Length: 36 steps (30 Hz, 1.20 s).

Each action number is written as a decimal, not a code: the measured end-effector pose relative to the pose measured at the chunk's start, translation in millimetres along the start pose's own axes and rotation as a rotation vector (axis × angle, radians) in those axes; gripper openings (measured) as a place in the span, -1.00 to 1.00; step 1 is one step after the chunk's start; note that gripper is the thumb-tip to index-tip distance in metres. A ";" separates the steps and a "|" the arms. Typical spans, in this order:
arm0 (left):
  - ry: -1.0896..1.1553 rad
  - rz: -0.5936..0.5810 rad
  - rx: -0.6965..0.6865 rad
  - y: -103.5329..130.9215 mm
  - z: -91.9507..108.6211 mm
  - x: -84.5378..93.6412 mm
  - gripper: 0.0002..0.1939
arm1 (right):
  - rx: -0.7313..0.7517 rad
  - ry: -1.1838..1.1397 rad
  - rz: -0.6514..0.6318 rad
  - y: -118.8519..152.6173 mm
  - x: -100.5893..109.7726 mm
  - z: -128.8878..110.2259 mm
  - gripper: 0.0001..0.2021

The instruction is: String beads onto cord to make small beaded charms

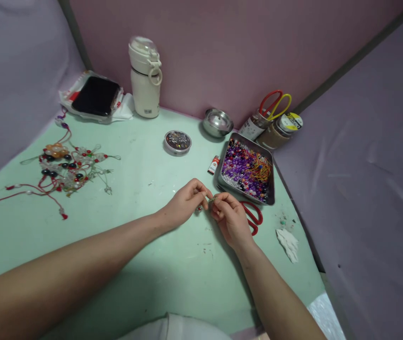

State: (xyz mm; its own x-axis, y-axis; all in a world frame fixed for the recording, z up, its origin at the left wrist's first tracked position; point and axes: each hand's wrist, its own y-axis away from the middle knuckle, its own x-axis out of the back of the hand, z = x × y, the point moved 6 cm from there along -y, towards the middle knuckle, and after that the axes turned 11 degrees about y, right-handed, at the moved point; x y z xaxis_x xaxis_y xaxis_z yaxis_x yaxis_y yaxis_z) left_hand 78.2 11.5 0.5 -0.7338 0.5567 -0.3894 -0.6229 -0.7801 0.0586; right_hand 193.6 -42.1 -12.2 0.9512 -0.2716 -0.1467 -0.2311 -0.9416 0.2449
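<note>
We face a pink wall (215,52), grey sheets (360,156) flanking; over our green table (134,193), left hand (188,200) and right hand (232,221) pinch small beadwork (213,199).

pass: between tin (178,141) and beadwork (69,165) | right: tray (272,184) blocks (scissors (260,216) beside)

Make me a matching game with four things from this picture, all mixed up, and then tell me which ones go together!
1. Beaded piece
2. Flask
3. Lying scissors
4. Bead tray

A. Cream, standing upright
B. Holds many purple beads
C. Between left hand and right hand
D. Red handles showing

Right pairs: 1-C, 2-A, 3-D, 4-B.
</note>
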 end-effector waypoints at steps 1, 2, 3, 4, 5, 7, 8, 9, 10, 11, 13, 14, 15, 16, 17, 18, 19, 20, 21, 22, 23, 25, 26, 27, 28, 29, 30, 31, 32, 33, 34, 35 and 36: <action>-0.004 0.003 0.008 -0.1 0.7 -0.1 -0.94 | -0.003 0.002 0.001 0.2 0.0 -0.1 -0.88; -0.006 0.006 0.018 -0.2 1.2 -0.2 -0.94 | -0.004 0.003 0.001 0.3 0.1 -0.1 -0.88; -0.005 0.008 0.030 -0.3 1.2 -0.4 -0.94 | -0.004 0.005 0.002 0.3 0.3 -0.1 -0.88; 0.004 0.009 0.042 -0.4 1.0 -0.6 -0.95 | -0.004 0.007 0.003 0.3 0.6 0.1 -0.88; 0.018 0.010 0.050 -0.6 0.7 -0.7 -0.95 | -0.004 0.009 0.004 0.3 0.8 0.3 -0.88; 0.050 0.009 0.058 -1.0 0.1 -1.0 -0.95 | -0.004 0.011 0.009 0.2 1.3 0.4 -0.88; 0.060 0.010 0.061 -1.3 -0.2 -1.0 -0.94 | -0.004 0.011 0.011 0.2 1.4 0.4 -0.88; 0.063 0.010 0.065 -1.5 -0.7 -1.0 -0.94 | -0.005 0.012 0.010 0.3 1.3 0.4 -0.89; 0.063 0.012 0.071 -1.7 -1.2 -1.1 -0.93 | -0.004 0.012 0.010 0.4 1.2 0.2 -0.89; 0.063 0.014 0.078 -1.7 -1.6 -1.1 -0.94 | -0.003 0.014 0.009 0.6 1.1 -0.1 -0.89; 0.069 0.017 0.091 -1.6 -2.4 -1.3 -0.93 | 0.001 0.017 0.009 0.9 1.3 -0.6 -0.90; 0.074 0.018 0.095 -1.4 -2.6 -1.4 -0.90 | 0.004 0.018 0.010 0.9 1.4 -0.8 -0.90; 0.078 0.021 0.095 -1.1 -2.8 -1.3 -0.86 | 0.006 0.021 0.009 0.8 1.6 -0.7 -0.91; 0.079 0.025 0.093 -0.9 -2.8 -1.1 -0.83 | 0.008 0.024 0.010 0.6 1.7 -0.5 -0.91; 0.078 0.031 0.090 -0.7 -2.9 -0.9 -0.81 | 0.010 0.028 0.010 0.4 1.8 -0.2 -0.91; 0.077 0.038 0.087 -0.6 -3.1 -0.5 -0.79 | 0.012 0.034 0.011 0.2 1.9 0.1 -0.91; 0.076 0.046 0.086 -0.6 -3.4 -0.2 -0.78 | 0.014 0.043 0.011 0.0 2.0 0.5 -0.91; 0.077 0.051 0.085 -0.7 -3.8 0.0 -0.78 | 0.016 0.054 0.011 -0.1 1.9 0.9 -0.90; 0.079 0.054 0.083 -0.9 -4.1 0.0 -0.78 | 0.019 0.065 0.010 -0.1 1.8 1.1 -0.90; 0.080 0.056 0.081 -1.1 -4.3 -0.1 -0.77 | 0.021 0.076 0.010 0.1 1.8 1.2 -0.90; 0.079 0.059 0.080 -1.3 -4.5 -0.2 -0.77 | 0.021 0.088 0.009 0.3 1.8 1.2 -0.90; 0.077 0.064 0.074 -1.4 -4.5 -0.3 -0.76 | 0.026 0.107 0.005 1.1 1.9 0.6 -0.90; 0.076 0.069 0.069 -1.3 -4.5 -0.2 -0.76 | 0.029 0.116 0.002 1.5 1.7 0.1 -0.91; 0.075 0.073 0.065 -1.1 -4.5 0.0 -0.76 | 0.033 0.125 -0.003 1.8 1.4 -0.5 -0.91; 0.073 0.077 0.059 -0.9 -4.7 0.2 -0.75 | 0.039 0.134 -0.007 2.1 1.1 -1.1 -0.91; 0.069 0.078 0.052 -0.7 -4.9 0.3 -0.75 | 0.043 0.140 -0.007 2.4 0.9 -1.6 -0.91; 0.063 0.076 0.046 -0.5 -5.4 0.4 -0.75 | 0.046 0.146 -0.004 2.6 0.8 -1.8 -0.92; 0.053 0.072 0.041 -0.3 -6.1 0.3 -0.74 | 0.048 0.153 0.003 2.7 0.9 -1.7 -0.91; 0.044 0.066 0.036 -0.2 -6.8 0.2 -0.74 | 0.050 0.164 0.010 2.8 1.1 -1.5 -0.91; 0.037 0.057 0.030 -0.1 -7.5 -0.1 -0.73 | 0.054 0.178 0.016 2.8 1.3 -1.1 -0.90; 0.031 0.047 0.022 -0.1 -8.1 -0.4 -0.73 | 0.060 0.193 0.017 2.8 1.2 -0.7 -0.90; 0.024 0.038 0.016 -0.1 -8.6 -0.8 -0.73 | 0.067 0.206 0.016 2.7 1.1 -0.2 -0.91; 0.018 0.032 0.009 -0.1 -9.2 -1.1 -0.73 | 0.073 0.214 0.015 2.6 1.0 0.3 -0.92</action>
State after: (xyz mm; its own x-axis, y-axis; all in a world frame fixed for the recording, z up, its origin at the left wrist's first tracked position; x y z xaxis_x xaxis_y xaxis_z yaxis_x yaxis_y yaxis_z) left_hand 81.5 8.3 -7.6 -0.7483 0.5264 -0.4036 -0.6019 -0.7946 0.0797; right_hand 193.9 -44.8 -12.0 0.9675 -0.2442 0.0652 -0.2520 -0.9519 0.1741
